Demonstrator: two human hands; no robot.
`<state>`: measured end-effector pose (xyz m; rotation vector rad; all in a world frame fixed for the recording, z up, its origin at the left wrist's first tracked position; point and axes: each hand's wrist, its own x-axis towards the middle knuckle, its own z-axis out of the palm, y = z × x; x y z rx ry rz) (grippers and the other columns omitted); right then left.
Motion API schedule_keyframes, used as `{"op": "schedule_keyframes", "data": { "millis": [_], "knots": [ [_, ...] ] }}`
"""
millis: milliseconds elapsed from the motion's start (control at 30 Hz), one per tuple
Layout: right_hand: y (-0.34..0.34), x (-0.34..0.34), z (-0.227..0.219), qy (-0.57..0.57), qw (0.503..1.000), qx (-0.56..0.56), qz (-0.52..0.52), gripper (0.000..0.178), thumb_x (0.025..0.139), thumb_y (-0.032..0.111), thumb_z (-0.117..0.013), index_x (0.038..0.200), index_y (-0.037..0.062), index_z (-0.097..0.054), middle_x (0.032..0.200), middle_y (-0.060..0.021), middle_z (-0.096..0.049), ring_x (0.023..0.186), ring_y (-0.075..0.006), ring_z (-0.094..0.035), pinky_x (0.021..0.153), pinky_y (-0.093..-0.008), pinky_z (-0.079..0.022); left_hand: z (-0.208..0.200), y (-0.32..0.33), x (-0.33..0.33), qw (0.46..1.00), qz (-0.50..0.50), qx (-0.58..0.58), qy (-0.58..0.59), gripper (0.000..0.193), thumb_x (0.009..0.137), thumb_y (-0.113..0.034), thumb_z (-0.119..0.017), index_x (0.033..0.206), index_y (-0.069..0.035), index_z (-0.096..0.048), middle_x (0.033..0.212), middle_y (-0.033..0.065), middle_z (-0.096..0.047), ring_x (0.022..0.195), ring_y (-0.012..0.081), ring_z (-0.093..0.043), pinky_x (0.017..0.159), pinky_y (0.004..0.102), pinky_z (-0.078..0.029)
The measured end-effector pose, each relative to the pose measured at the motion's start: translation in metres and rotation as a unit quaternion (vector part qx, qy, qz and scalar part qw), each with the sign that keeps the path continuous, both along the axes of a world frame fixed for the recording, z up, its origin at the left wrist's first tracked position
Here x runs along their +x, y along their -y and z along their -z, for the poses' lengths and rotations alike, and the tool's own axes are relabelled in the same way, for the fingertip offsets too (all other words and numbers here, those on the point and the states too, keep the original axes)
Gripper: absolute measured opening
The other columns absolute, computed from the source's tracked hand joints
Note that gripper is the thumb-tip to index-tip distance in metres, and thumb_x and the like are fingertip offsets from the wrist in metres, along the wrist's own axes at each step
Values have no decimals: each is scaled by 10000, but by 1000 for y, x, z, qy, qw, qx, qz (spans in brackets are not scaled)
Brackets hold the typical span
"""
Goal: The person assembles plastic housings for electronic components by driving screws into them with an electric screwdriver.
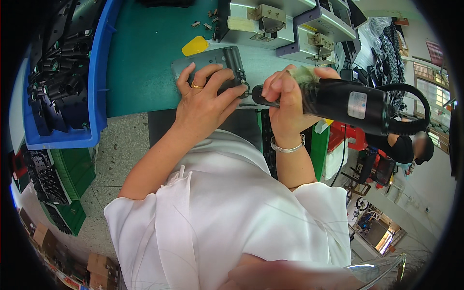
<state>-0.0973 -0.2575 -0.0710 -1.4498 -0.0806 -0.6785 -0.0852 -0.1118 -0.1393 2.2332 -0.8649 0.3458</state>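
Head view: at twelve o'clock on the desk [140,63], a dark case [231,57] lies under the left hand [205,104], fingers spread. At one o'clock, the right hand [285,104] wraps its fingers round a black tool [333,103], tip by the case. Work appears underway; what remains is unclear.

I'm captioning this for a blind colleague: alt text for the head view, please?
A right hand grips a black tool, pointing it at a dark plate under the left hand. The plate lies on a green table, with a blue bin of black parts at left.
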Motion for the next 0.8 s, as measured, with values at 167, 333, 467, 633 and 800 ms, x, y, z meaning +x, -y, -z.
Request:
{"op": "schedule_keyframes", "data": {
  "millis": [167, 333, 467, 633, 800],
  "knots": [
    [8, -2, 8, 31, 993, -115, -14, 436, 817, -73, -597, 1124, 120, -356, 618, -87, -507, 451, -172, -488, 439, -297, -440, -3, 1, 0, 1000, 2, -6, 11, 290, 698, -216, -761, 976, -230, -678, 1091, -34, -540, 1158, 178, -456, 1047, 471, -176],
    [10, -1, -4, 25, 999, -35, -30, 455, 809, -87, -564, 1176, 88, -360, 633, -95, -520, 450, -184, -505, 437, -309, -447, -12, -1, -1, 999, 3, 30, 10, 341, 700, -214, -756, 1029, -241, -674, 1126, -11, -540, 1165, 210, -451, 1037, 466, -189],
    [44, 0, -32, 106, 990, 83, 50, 411, 832, -21, -527, 1199, 85, -374, 634, -58, -502, 475, -150, -478, 450, -310, -454, -29, -13, -5, 998, -12, 54, -26, 429, 684, -275, -771, 1097, -236, -662, 1177, 10, -539, 1184, 226, -442, 1056, 456, -175],
    [105, 26, -58, 225, 961, 63, 151, 488, 827, -14, -568, 1241, 61, -321, 649, -92, -561, 473, -162, -533, 472, -323, -505, -34, -33, 0, 984, -72, 140, -86, 824, 593, -443, -810, 1316, -193, -505, 1433, 120, -360, 1358, 299, -276, 1089, 507, -109],
    [123, 38, -58, 177, 967, -7, 185, 458, 817, -9, -579, 1224, 73, -385, 661, -92, -552, 493, -157, -516, 504, -341, -488, -29, -32, 2, 978, -80, 172, -88, 876, 595, -505, -791, 1344, -185, -470, 1449, 120, -344, 1356, 305, -282, 1087, 523, -97]
  ]
}}
